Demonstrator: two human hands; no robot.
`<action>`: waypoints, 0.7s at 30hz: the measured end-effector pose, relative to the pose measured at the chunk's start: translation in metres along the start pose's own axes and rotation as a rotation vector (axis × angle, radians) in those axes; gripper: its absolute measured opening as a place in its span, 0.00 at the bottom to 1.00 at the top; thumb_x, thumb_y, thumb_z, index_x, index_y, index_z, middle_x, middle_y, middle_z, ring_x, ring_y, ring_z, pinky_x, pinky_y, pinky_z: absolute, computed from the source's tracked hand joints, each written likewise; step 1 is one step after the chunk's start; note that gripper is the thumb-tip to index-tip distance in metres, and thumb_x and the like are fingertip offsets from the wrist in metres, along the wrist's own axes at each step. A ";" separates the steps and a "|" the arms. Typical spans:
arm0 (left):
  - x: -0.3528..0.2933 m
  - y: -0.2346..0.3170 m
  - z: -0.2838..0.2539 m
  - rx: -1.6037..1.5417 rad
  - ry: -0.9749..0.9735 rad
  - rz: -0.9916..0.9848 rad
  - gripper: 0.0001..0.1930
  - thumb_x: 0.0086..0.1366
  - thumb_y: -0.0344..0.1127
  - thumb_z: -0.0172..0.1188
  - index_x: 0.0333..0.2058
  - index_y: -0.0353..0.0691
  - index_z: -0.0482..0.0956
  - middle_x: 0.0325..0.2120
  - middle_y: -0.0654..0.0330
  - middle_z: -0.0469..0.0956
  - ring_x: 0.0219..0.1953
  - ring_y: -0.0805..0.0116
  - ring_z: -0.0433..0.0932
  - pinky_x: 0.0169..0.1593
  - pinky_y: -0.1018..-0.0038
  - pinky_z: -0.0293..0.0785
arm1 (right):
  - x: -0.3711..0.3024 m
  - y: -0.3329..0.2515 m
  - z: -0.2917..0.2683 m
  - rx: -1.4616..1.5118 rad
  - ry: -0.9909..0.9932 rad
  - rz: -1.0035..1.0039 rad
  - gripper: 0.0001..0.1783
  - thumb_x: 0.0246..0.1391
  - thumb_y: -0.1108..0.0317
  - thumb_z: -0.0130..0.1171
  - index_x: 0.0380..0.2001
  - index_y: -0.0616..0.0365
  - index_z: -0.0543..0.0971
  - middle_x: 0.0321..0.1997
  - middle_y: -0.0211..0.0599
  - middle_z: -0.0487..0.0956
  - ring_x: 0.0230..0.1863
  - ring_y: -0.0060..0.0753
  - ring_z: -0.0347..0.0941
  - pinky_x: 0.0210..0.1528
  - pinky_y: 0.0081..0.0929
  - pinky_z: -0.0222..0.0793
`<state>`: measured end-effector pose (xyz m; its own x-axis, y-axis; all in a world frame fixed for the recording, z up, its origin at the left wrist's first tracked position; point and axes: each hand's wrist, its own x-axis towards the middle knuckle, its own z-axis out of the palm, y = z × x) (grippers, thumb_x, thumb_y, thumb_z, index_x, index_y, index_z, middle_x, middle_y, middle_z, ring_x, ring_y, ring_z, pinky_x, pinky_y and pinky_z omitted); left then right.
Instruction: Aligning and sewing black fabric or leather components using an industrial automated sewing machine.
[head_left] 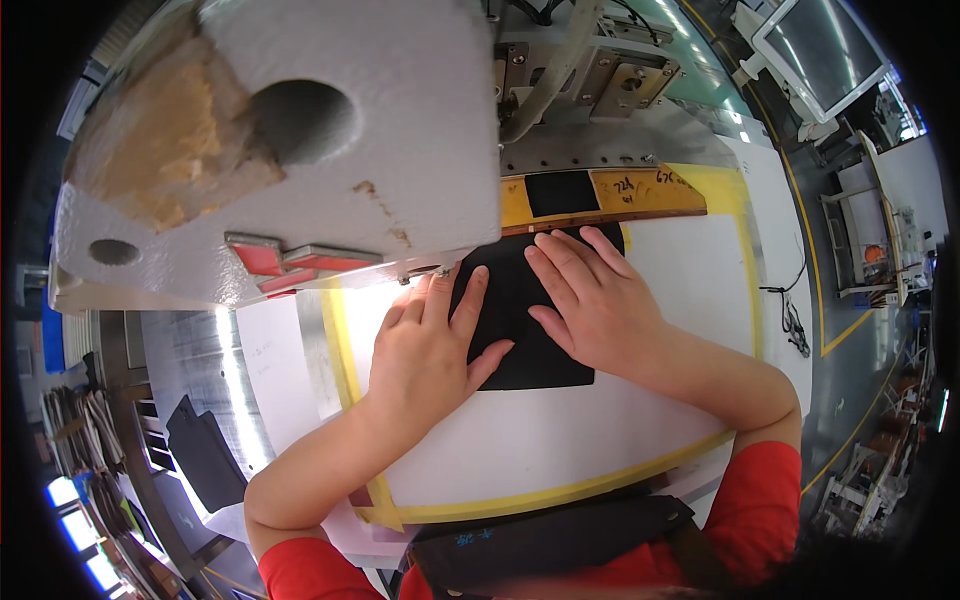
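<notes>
A flat black panel, fabric or thin sheet by its look, lies on a white work surface edged with yellow tape. My left hand rests on its left edge, fingers spread and pointing away, thumb out over the black. On its right part my right hand lies flat, fingers stretched toward the far edge. That far edge meets a yellow strip with a black patch on it. The grey machine head overhangs at the left, close to my left fingertips. Neither hand grips anything.
Metal fittings and a hose stand behind the yellow strip. At the left, a dark cut piece lies on a lower surface. A loose black cable is at the right, and a monitor at the far right.
</notes>
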<state>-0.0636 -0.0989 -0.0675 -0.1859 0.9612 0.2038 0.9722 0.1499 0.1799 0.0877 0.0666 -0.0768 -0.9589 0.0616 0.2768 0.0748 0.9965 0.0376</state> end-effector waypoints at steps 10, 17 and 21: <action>0.001 0.000 0.000 0.031 0.013 0.026 0.35 0.55 0.53 0.65 0.58 0.38 0.71 0.54 0.46 0.70 0.50 0.50 0.76 0.50 0.63 0.73 | -0.001 0.002 0.001 0.012 -0.028 0.009 0.32 0.53 0.58 0.62 0.56 0.66 0.70 0.59 0.48 0.70 0.60 0.43 0.68 0.68 0.42 0.54; -0.001 0.001 0.000 0.045 -0.018 -0.027 0.36 0.52 0.50 0.67 0.58 0.40 0.71 0.56 0.48 0.68 0.49 0.51 0.75 0.51 0.63 0.72 | 0.000 0.003 0.002 0.000 0.007 -0.043 0.30 0.57 0.54 0.56 0.54 0.70 0.72 0.56 0.54 0.72 0.59 0.46 0.69 0.69 0.41 0.52; -0.002 -0.001 -0.005 0.089 0.021 0.010 0.34 0.56 0.54 0.64 0.57 0.39 0.72 0.49 0.47 0.73 0.39 0.54 0.77 0.46 0.65 0.73 | 0.001 0.002 0.000 0.036 0.000 -0.036 0.31 0.53 0.58 0.61 0.56 0.67 0.71 0.60 0.49 0.69 0.61 0.43 0.68 0.68 0.41 0.53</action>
<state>-0.0647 -0.1016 -0.0634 -0.1783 0.9578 0.2254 0.9826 0.1613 0.0922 0.0868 0.0685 -0.0761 -0.9610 0.0256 0.2755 0.0303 0.9995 0.0129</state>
